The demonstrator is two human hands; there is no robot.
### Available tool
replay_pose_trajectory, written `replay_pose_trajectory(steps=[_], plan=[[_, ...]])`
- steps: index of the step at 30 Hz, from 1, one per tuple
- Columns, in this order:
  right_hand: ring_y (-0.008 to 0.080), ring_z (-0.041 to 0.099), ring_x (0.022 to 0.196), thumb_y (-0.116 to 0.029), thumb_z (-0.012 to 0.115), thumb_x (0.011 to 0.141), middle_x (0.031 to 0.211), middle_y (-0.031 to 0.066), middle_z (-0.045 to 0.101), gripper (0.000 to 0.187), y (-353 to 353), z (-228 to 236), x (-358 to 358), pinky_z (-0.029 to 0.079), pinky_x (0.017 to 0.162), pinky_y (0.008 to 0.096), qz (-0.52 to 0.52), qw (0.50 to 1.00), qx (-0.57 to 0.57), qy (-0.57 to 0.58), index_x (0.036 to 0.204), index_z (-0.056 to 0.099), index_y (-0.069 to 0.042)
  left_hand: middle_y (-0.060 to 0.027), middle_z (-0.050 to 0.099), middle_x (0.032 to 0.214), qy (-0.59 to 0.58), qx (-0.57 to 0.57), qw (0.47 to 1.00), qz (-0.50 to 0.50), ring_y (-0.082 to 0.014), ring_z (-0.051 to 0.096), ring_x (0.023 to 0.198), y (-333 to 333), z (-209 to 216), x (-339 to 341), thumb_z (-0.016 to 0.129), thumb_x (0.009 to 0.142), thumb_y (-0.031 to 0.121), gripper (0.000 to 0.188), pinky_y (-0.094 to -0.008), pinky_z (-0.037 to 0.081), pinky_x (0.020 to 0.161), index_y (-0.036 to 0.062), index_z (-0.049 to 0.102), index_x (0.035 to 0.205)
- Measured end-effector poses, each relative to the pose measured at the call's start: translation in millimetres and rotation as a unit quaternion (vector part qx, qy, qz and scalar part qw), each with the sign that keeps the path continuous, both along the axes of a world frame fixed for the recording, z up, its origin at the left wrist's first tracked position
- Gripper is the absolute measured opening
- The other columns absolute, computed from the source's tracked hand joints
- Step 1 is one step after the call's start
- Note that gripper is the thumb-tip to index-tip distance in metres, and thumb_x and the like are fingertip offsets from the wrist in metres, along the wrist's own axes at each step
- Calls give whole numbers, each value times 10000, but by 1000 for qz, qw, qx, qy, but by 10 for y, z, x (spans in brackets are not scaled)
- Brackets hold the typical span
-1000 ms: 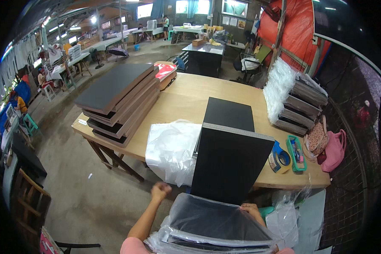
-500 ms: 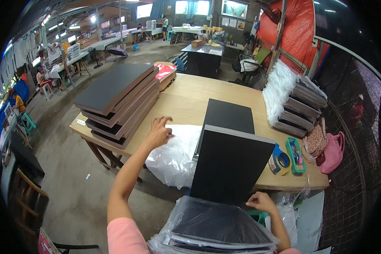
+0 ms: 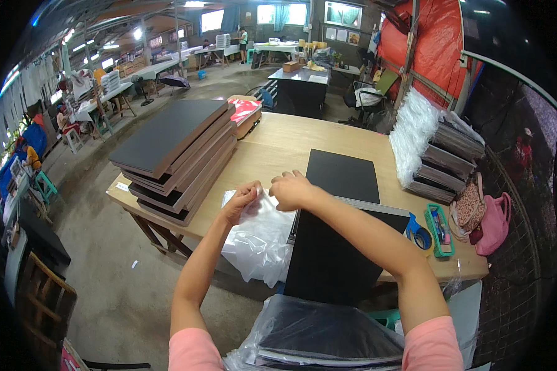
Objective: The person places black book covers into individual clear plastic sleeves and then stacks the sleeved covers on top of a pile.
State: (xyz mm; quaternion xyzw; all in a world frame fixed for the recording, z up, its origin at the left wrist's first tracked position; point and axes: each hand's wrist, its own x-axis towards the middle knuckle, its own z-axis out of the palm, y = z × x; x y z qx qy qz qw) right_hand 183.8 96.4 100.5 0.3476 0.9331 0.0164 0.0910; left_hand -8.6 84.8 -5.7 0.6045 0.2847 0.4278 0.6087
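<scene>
A clear plastic bag lies crumpled over the front edge of the wooden table. My left hand pinches its upper edge, thumb against fingers. Close beside it, my right hand has its fingers bent down onto the same edge of plastic, with the forearm crossing over a black panel. That large black panel leans at the table's front, grey along its top edge. Behind it another black panel lies flat. Nearest me, a stack of dark panels wrapped in plastic shows at the bottom.
A tall stack of black-topped boards stands on the table's left. Plastic-wrapped boards are piled at the right. Tape rolls, a green basket of small items and a pink bag sit along the right edge. People work farther back left.
My right hand has come up from beside the lower right of the black panel to the plastic bag. My left hand has closed on the bag's edge.
</scene>
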Motion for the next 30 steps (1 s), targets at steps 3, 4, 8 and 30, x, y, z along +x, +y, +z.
replay_pose_trajectory(steps=[3, 4, 8, 30], plan=[[301, 470, 1212, -293, 792, 643, 1292, 142, 525, 752, 236, 99, -93, 358, 1001, 456, 11, 991, -93, -96, 1311, 498, -111, 42, 537, 680, 319, -11, 944, -86, -48, 448, 564, -51, -43, -52, 712, 804, 355, 288, -201, 343, 504, 96, 599, 855], [302, 470, 1213, -293, 799, 634, 1287, 144, 529, 766, 261, 81, -87, 359, 1002, 451, 31, 990, -98, -94, 1311, 495, -104, 30, 567, 710, 400, -81, 896, -175, -55, 479, 625, -72, 2, -114, 697, 818, 379, 329, -213, 379, 569, 66, 611, 871], [318, 463, 1215, -305, 833, 576, 1262, 164, 538, 833, 173, -66, -215, 377, 998, 406, 129, 980, -126, -85, 1295, 494, -55, 25, 584, 708, 399, -31, 883, -247, -62, 504, 677, -313, 248, -215, 598, 906, 328, 317, -221, 395, 635, 13, 634, 887], [136, 599, 602, -191, 518, 929, 671, 84, 632, 181, -1068, 306, 529, 484, 593, 283, 79, 721, -578, 375, 976, 564, -23, -121, 642, 818, 134, 204, 946, -213, -233, 599, 732, -1694, 1436, -156, 570, 919, 259, 292, -314, 457, 713, -22, 625, 862]])
